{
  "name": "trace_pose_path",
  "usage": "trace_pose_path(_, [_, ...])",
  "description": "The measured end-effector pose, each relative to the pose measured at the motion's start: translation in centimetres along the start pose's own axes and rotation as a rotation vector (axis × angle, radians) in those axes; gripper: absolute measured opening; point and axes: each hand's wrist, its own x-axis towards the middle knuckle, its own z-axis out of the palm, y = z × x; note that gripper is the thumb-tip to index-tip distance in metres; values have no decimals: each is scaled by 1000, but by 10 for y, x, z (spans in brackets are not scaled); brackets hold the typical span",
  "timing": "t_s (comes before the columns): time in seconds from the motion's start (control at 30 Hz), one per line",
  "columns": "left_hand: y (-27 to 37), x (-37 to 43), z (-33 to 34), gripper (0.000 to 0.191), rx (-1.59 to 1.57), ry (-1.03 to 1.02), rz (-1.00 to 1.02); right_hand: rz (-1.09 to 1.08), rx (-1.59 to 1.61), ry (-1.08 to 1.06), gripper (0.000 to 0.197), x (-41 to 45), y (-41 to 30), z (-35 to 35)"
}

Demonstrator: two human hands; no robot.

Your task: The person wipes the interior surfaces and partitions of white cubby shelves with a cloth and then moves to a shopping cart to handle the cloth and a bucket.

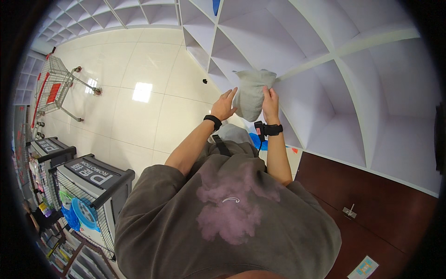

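Note:
A grey cloth (251,96), bunched and hanging in folds, is in front of the white cubby shelving (258,38). My right hand (270,104) grips its right edge, with the thumb across the near side. At the cloth's left edge is my left hand (223,105), fingers apart; whether the fingertips touch the fabric cannot be made out. Each wrist wears a black band, and a small black device (259,130) with a cable sits by the right one. Below the cloth, a blue item (258,141) on the floor is partly hidden by my body.
Shelf compartments rise ahead and to the right, above a dark red-brown door (369,209) with a metal handle. On the left stand a shopping cart (54,90) and wire-sided promotion bins (92,174). A small black object (205,81) lies on the tiled floor (139,118).

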Motion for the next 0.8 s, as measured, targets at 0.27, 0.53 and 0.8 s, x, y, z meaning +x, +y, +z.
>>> trace_pose_path(0.27, [14, 47, -25, 69, -94, -58, -113, 9, 411, -71, 27, 30, -59, 41])
trace_pose_path(0.53, [1, 90, -57, 55, -132, 117, 31, -155, -348, 141, 26, 103, -58, 26])
trace_pose_path(0.8, [28, 134, -74, 67, -13, 235, 14, -229, -1098, 456, 50, 152, -111, 70])
